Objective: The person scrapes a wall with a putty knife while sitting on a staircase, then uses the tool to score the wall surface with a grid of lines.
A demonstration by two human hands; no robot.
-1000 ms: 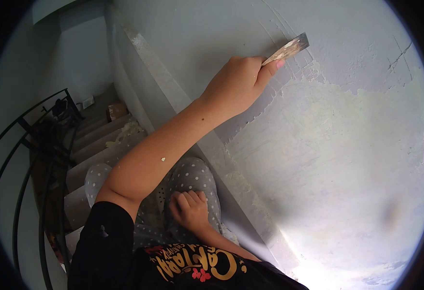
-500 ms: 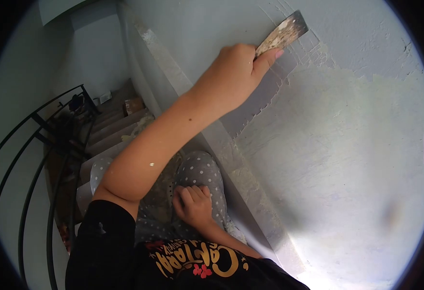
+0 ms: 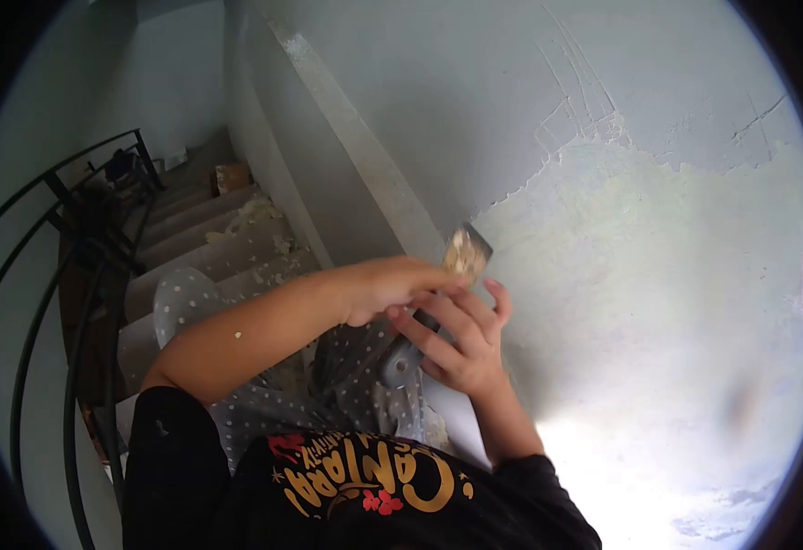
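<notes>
- The right hand (image 3: pixel 461 344) is curled round the scraper (image 3: pixel 464 251), fingers wrapped over its shaft, with the grey handle end poking out below the palm.
- The scraper stands tilted in front of the chest, blade up and caked with pale crumbs, just beside the wall (image 3: pixel 658 275).
- The left hand (image 3: pixel 387 286) reaches across from the left, fingers stretched flat, tips at the blade; whether it grips is unclear.
- Both hands hover above the dotted trousers (image 3: pixel 346 380).
- The wall shows a broad stripped patch.
- Flakes (image 3: pixel 256 213) lie on the stairs (image 3: pixel 195 252) beside a black railing (image 3: pixel 39 275).
</notes>
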